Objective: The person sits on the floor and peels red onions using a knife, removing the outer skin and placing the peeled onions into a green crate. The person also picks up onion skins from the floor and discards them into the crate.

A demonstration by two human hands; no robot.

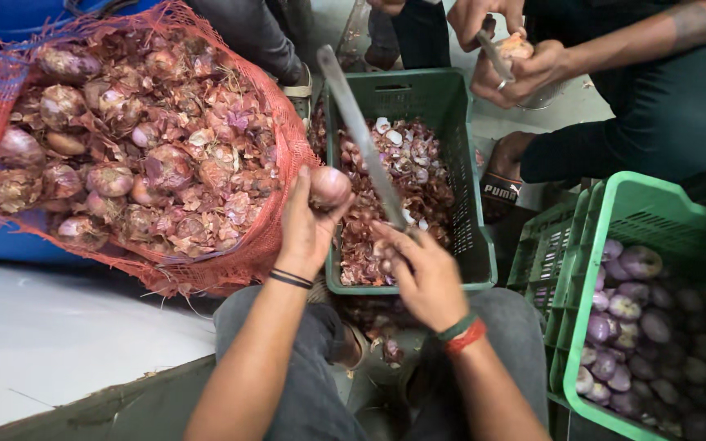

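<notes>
Left hand [304, 233] is closed around one unpeeled onion [330, 187], held up over the near-left corner of the dark green crate [474, 245]. Right hand [422, 273] is clamped on the handle of a long knife [359, 131], blade pointing to 11 o'clock and passing just right of the onion. The crate holds onion skins [414, 175]. At 9 o'clock, a red mesh sack [275, 175] lies open, full of unpeeled onions. At 3 o'clock, a light green crate [614, 204] holds peeled onions [627, 306]. At 1 o'clock, another person's hands [512, 69] grip an onion and knife
</notes>
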